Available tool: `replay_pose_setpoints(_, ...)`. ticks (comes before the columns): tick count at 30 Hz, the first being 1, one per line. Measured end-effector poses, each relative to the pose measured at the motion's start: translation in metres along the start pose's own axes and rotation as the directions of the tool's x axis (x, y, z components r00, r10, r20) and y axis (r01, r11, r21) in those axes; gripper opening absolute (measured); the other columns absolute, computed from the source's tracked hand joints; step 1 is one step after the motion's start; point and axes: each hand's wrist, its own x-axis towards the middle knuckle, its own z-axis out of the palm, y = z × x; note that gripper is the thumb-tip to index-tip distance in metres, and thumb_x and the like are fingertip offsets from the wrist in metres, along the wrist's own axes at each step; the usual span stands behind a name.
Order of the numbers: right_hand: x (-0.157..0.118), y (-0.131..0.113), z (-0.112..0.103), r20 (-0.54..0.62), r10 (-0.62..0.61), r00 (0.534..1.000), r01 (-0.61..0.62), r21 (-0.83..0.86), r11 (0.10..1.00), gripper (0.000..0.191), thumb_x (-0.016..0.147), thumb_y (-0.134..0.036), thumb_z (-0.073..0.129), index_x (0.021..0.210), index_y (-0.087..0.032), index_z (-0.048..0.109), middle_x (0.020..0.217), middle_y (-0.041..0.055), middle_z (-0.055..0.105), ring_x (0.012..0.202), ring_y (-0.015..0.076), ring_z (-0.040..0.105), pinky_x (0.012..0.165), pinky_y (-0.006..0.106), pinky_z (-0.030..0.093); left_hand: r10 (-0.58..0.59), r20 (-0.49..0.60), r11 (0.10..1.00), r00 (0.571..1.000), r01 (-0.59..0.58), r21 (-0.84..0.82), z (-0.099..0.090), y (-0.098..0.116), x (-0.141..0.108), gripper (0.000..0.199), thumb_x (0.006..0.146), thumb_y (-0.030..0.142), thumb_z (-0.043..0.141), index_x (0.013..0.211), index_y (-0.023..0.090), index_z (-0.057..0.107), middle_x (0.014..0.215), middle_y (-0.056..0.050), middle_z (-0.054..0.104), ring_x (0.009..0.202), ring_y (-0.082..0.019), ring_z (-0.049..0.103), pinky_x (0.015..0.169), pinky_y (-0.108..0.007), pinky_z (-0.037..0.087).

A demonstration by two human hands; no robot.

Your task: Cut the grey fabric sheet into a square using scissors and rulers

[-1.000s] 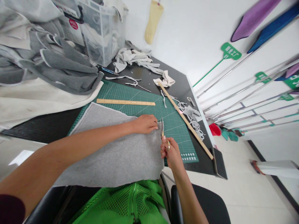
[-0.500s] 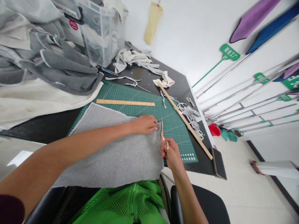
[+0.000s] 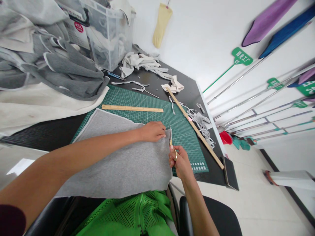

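A grey piece of fabric (image 3: 118, 167) lies over the cutting mat and hangs to the near table edge. My right hand (image 3: 181, 162) is closed round a pair of gold-handled scissors (image 3: 175, 154), whose blades point away from me along the fabric's right edge. Close to the blade tips, my left hand (image 3: 153, 131) has its fingers bent and pressed together on the fabric's upper right corner. A narrow strip of the edge runs beside the blades. The green cutting mat (image 3: 137, 95) shows beyond the fabric.
A short wooden ruler (image 3: 133, 108) lies across the mat, and a longer wooden ruler (image 3: 197, 129) slants along its right side. Fabric scraps (image 3: 203, 121) lie beyond that. At left are piled grey cloths (image 3: 73, 72) and a clear plastic bin (image 3: 108, 36). A blue-handled tool (image 3: 115, 75) lies near the bin.
The scissor blades look closer together than before. Both hands and the fabric stay in nearly the same place.
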Motion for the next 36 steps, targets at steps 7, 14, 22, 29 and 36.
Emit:
replay_pose_setpoints(7,0.0056,-0.0047,-0.0017,-0.011,0.018,1.000,-0.019,-0.042,0.999,0.049,0.077,-0.064,0.079,0.090,-0.024,0.053,0.055,-0.0096,0.053,0.039,0.0070,0.041,0.037,0.019,0.035,-0.028,-0.006,1.000,1.000,0.028,-0.012,-0.0003,0.0009,-0.0002,0.026,0.102,0.035,0.050,0.098,0.022,0.072,0.102,-0.005,0.072,0.103,-0.022,0.065,0.085,-0.032,0.049)
replay_pose_setpoints(14,0.0037,-0.0062,-0.0007,-0.024,0.012,1.000,-0.014,-0.073,0.997,0.050,0.075,-0.064,0.081,0.089,-0.024,0.054,0.053,-0.0097,0.052,0.037,0.0077,0.040,0.036,0.019,0.034,-0.060,-0.002,0.998,0.998,0.060,-0.022,-0.0006,0.0020,-0.0005,0.025,0.101,0.036,0.051,0.094,0.021,0.070,0.101,-0.006,0.071,0.102,-0.022,0.065,0.085,-0.032,0.049)
replay_pose_setpoints(22,0.0021,-0.0029,-0.0023,0.001,-0.012,1.000,0.012,-0.068,0.998,0.047,0.079,-0.062,0.078,0.088,-0.024,0.053,0.055,-0.0098,0.052,0.038,0.0071,0.040,0.037,0.019,0.034,-0.049,-0.007,0.998,0.999,0.049,-0.038,-0.0014,0.0025,-0.0007,0.021,0.101,0.034,0.053,0.096,0.021,0.069,0.099,-0.005,0.072,0.103,-0.022,0.065,0.082,-0.032,0.049)
replay_pose_setpoints(29,0.0012,-0.0018,0.0001,-0.010,-0.037,0.999,0.036,-0.056,0.998,0.047,0.077,-0.063,0.079,0.089,-0.024,0.055,0.054,-0.0095,0.052,0.038,0.0081,0.039,0.037,0.021,0.033,-0.038,-0.001,0.999,0.999,0.038,-0.032,-0.0007,0.0014,-0.0005,0.024,0.101,0.034,0.051,0.095,0.022,0.071,0.100,-0.005,0.072,0.104,-0.022,0.064,0.085,-0.032,0.050)
replay_pose_setpoints(36,-0.0010,-0.0004,0.0026,0.004,-0.070,0.998,0.070,-0.064,0.995,0.047,0.080,-0.061,0.079,0.092,-0.023,0.054,0.053,-0.0106,0.051,0.038,0.0079,0.041,0.038,0.020,0.036,-0.040,0.004,0.999,0.999,0.040,-0.008,0.0002,0.0008,-0.0006,0.024,0.100,0.035,0.051,0.095,0.022,0.071,0.103,-0.006,0.072,0.108,-0.024,0.064,0.088,-0.035,0.051)
